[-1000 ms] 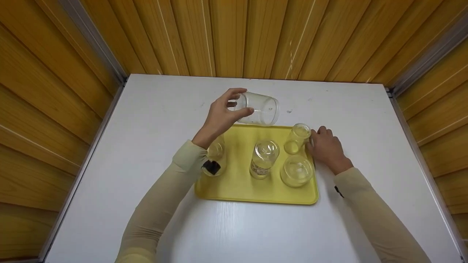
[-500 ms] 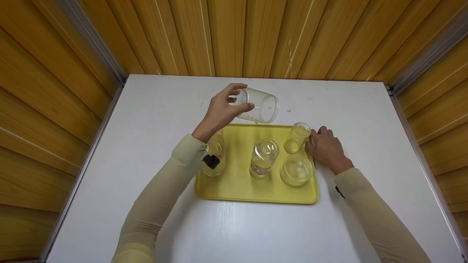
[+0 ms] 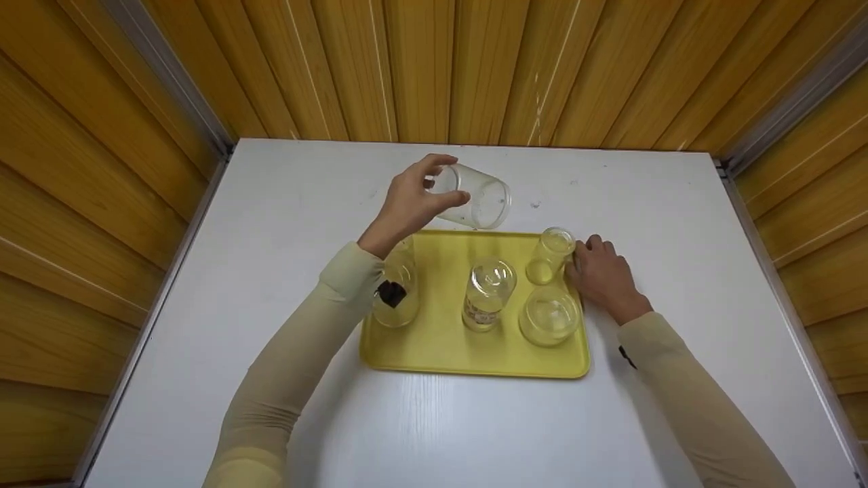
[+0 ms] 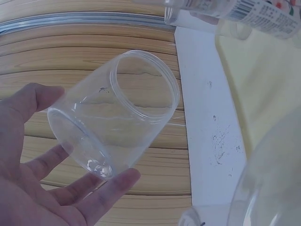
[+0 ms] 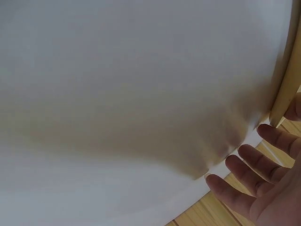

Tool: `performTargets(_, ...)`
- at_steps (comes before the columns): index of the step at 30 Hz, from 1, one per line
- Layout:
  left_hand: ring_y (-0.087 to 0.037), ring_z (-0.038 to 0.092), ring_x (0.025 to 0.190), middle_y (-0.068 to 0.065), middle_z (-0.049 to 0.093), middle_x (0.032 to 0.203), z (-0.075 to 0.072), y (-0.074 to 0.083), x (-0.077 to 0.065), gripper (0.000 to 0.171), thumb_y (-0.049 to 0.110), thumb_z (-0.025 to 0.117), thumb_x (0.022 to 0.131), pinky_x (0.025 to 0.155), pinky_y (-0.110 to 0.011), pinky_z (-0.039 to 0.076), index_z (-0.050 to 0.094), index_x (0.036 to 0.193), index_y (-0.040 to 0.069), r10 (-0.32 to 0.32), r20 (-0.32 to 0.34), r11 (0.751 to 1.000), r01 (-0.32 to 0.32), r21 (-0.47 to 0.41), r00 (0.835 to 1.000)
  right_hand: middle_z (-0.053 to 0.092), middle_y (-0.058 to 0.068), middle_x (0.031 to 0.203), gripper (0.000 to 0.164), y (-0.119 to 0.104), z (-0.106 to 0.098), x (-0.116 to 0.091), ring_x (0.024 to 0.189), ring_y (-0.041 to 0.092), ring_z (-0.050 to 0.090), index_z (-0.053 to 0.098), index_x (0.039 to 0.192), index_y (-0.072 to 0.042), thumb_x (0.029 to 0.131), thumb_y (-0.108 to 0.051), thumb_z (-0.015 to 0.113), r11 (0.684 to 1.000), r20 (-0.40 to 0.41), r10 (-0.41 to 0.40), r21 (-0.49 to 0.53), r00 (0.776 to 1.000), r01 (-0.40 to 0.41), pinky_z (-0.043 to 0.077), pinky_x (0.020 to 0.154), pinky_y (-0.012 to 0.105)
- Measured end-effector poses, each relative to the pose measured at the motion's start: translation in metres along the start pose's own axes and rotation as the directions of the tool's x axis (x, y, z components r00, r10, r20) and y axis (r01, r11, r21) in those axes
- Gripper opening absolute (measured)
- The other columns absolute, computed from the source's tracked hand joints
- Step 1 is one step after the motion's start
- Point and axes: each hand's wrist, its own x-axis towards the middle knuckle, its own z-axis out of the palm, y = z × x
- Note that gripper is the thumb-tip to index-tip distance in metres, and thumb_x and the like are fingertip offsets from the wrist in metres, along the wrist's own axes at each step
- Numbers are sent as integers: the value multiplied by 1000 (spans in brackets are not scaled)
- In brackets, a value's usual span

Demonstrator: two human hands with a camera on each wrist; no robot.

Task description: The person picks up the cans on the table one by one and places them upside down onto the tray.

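Observation:
My left hand (image 3: 412, 203) holds a clear plastic jar (image 3: 487, 200) near its base, thumb on one side and fingers on the other. The jar lies tipped in the air above the table's far part, its mouth facing right. In the left wrist view it looks see-through, with small specks on its wall. My right hand (image 3: 603, 278) rests on the table against the right edge of the yellow tray (image 3: 434, 356). Its fingers are slightly bent, their tips touching the white surface, and the thumb lies by the tray's rim. A narrow clear jar (image 3: 550, 254) stands nearest to it.
Also on the tray are a squat clear jar (image 3: 549, 318), a taller one (image 3: 488, 291) with printing near its bottom, and a clear container (image 3: 400, 312) partly covered by my left sleeve. Wood-patterned panels (image 3: 420, 68) enclose the white table (image 3: 434, 427).
The left hand and its jar have risen slightly away from the tray, and the jar's mouth has swung a little to the left. The right hand stays nearly still.

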Motion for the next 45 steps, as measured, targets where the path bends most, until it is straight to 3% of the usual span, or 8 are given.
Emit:
performTargets(8,-32,59,128,-14,59,147,0,0,1,64,35,82,90,102,-45,52,62,148,19,-6,4,999,6,39,1000,51,32,116,33,2,2,3,107,52,53,56,118,5,106,-26,51,1000,15,8,10,1000,-8,50,75,68)
performTargets(15,-30,58,130,-11,62,144,2,5,5,63,34,83,91,106,-44,49,62,148,16,32,36,982,-38,183,999,50,31,116,34,0,1,5,108,52,52,56,120,4,106,-26,52,1000,15,6,12,1000,-6,49,77,68)
performTargets(19,-28,60,126,-12,64,140,5,8,10,64,35,83,91,104,-44,49,61,148,15,43,63,956,-60,286,997,51,30,114,32,-1,1,4,106,51,53,56,118,4,106,-25,54,1000,-1,-1,8,1000,1,50,75,67)
performTargets(26,-25,63,106,-16,65,134,15,14,19,63,33,83,89,89,-42,54,63,146,15,44,113,908,-87,411,993,51,31,115,30,0,0,1,105,52,54,56,117,5,106,-23,54,1000,-24,-11,4,1000,11,51,72,67)
performTargets(38,-27,64,112,-15,64,137,35,18,23,63,32,81,89,90,-43,56,63,147,18,0,193,824,-110,555,981,50,32,115,31,2,-1,1,105,52,53,55,118,4,106,-24,55,1000,-16,-10,8,1000,10,50,72,67)
performTargets(45,-30,62,119,-15,62,139,44,18,27,64,35,82,91,92,-44,57,62,149,19,-8,275,768,-170,617,961,50,32,115,29,3,-2,0,104,52,52,54,115,3,106,-24,54,1000,-10,-4,18,1000,4,49,72,67)
